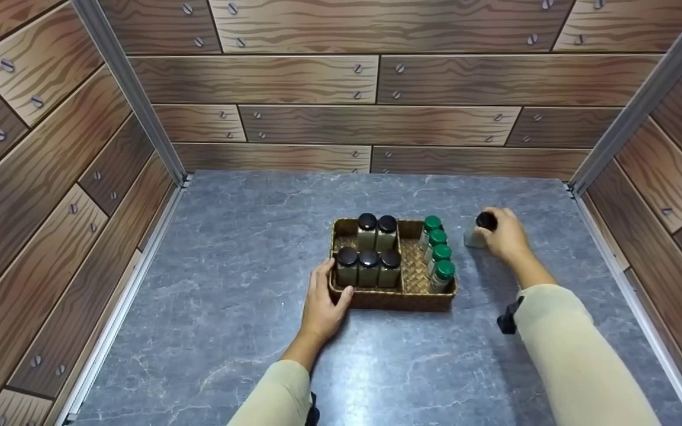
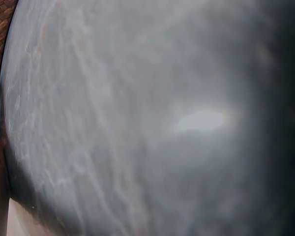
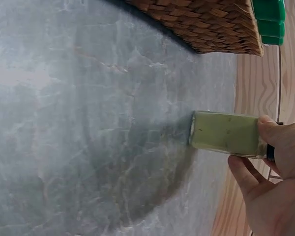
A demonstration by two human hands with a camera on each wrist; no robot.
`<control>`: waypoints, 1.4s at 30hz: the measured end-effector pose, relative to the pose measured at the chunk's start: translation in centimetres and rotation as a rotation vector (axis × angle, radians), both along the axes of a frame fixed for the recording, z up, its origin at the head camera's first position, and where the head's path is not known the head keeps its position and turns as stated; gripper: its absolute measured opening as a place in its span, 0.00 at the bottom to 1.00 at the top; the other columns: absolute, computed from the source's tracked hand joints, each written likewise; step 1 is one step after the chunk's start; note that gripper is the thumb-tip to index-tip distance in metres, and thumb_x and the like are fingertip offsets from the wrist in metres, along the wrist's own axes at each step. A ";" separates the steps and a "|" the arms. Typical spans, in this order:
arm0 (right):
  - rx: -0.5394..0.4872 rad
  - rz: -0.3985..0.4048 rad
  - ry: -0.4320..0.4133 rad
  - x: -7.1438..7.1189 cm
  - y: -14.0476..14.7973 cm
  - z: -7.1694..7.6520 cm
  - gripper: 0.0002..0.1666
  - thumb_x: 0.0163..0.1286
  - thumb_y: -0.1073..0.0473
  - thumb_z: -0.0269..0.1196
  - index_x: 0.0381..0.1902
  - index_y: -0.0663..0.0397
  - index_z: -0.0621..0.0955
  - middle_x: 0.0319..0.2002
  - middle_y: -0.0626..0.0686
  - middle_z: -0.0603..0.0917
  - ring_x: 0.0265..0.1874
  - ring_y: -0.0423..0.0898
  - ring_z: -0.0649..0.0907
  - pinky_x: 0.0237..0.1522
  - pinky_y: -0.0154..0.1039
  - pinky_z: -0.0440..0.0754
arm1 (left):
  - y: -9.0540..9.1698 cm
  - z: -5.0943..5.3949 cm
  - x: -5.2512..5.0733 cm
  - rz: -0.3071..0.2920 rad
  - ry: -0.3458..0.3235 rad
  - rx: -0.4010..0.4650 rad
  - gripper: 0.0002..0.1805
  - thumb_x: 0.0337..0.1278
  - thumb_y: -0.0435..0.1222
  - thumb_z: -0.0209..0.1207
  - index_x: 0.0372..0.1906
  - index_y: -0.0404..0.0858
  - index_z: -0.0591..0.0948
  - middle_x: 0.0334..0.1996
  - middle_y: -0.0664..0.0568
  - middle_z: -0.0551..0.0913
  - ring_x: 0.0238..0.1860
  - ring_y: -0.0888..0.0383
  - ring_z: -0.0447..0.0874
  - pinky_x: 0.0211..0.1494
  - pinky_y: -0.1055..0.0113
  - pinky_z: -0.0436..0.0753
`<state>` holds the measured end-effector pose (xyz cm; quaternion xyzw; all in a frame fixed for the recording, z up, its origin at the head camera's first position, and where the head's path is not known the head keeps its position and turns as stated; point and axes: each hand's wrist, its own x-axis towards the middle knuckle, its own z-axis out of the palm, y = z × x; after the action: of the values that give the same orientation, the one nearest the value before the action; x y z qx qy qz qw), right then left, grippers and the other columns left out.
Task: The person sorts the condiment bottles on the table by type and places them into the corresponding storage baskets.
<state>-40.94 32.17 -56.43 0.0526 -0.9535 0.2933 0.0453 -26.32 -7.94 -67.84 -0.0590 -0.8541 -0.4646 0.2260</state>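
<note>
A woven basket [image 1: 427,302] with two compartments stands on the table. Its left compartment holds several black-capped spice jars [image 1: 368,275]; along the right side of the other compartment runs a row of green-capped jars [image 1: 442,272]. My left hand [image 1: 323,307] rests at the basket's front left corner, thumb on the front rim and fingers along the left side. To the right of the basket, my right hand [image 1: 507,236] grips a black-capped spice jar [image 3: 226,132] near its cap. Greenish contents show through this jar's glass. The left wrist view shows mostly tabletop.
The grey marbled tabletop [image 1: 228,248] reaches around the basket. Wood-patterned walls [image 1: 293,83] enclose it at the back and both sides, with metal edge strips [image 1: 119,313] along the bottom of the side walls.
</note>
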 end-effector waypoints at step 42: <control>-0.095 0.012 0.029 2.1 -0.8 4.5 0.31 0.78 0.57 0.69 0.73 0.65 0.76 0.57 0.71 0.73 0.55 0.67 0.77 0.61 0.65 0.79 | 0.0 -0.1 0.0 0.002 0.003 -0.003 0.39 0.66 0.46 0.67 0.78 0.40 0.68 0.75 0.37 0.73 0.77 0.40 0.74 0.82 0.44 0.74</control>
<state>-38.86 31.37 -51.96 0.0603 -0.9374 0.3379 0.0599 -26.32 -7.95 -67.90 -0.0594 -0.8546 -0.4630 0.2276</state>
